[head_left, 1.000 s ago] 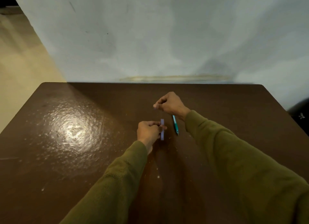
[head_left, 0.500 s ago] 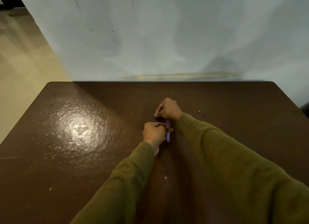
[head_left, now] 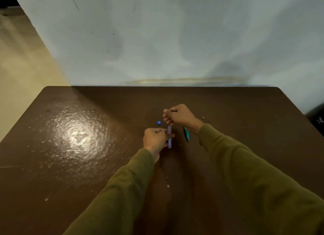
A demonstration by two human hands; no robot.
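My left hand (head_left: pixel 155 140) pinches a thin pale-purple strip (head_left: pixel 169 140) that lies lengthwise on the brown table (head_left: pixel 87 164). Just beyond the strip's far end is my right hand (head_left: pixel 179 115), its fingers curled with nothing visible in them. A small blue piece (head_left: pixel 159 123) lies on the table left of my right hand's fingertips, apart from both hands. A teal pen (head_left: pixel 186 134) lies right of the strip, its far end hidden under my right wrist.
The table stands against a pale wall (head_left: pixel 157 41), with its far edge close behind my hands. Small crumbs (head_left: pixel 203 117) lie right of my right hand, another speck (head_left: pixel 168 186) between my forearms. Beige floor (head_left: pixel 21 68) shows on the left.
My right hand dipped to the table at the strip's far end, then lifted back. The small blue piece now lies there, and the pen is uncovered again. My left hand kept its hold.
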